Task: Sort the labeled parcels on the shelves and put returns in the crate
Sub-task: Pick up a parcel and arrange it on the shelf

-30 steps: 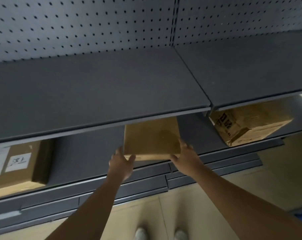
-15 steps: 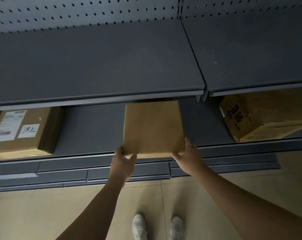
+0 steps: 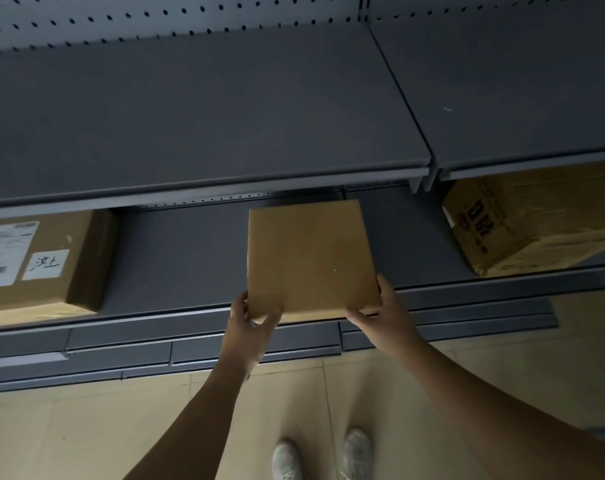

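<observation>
A plain brown cardboard parcel (image 3: 311, 258) lies flat on the lower grey shelf (image 3: 176, 258), its near edge at the shelf's front lip. My left hand (image 3: 250, 323) grips its near left corner, thumb on top. Its near right corner sits in my right hand (image 3: 385, 315). No label shows on the parcel's top face. On the same shelf at the far left sits a brown parcel with white labels (image 3: 34, 261). A printed cardboard box (image 3: 522, 223) stands on the lower shelf to the right. No crate is in view.
The upper grey shelf (image 3: 204, 116) overhangs the lower one, with pegboard (image 3: 155, 19) behind it. Grey base panels (image 3: 259, 341) run below the lower shelf. Beige floor and my two white shoes (image 3: 323, 455) are underneath.
The view has tilted down and the parcel now shows almost whole, further out from under the upper shelf. Both hands keep their grip on its near corners.
</observation>
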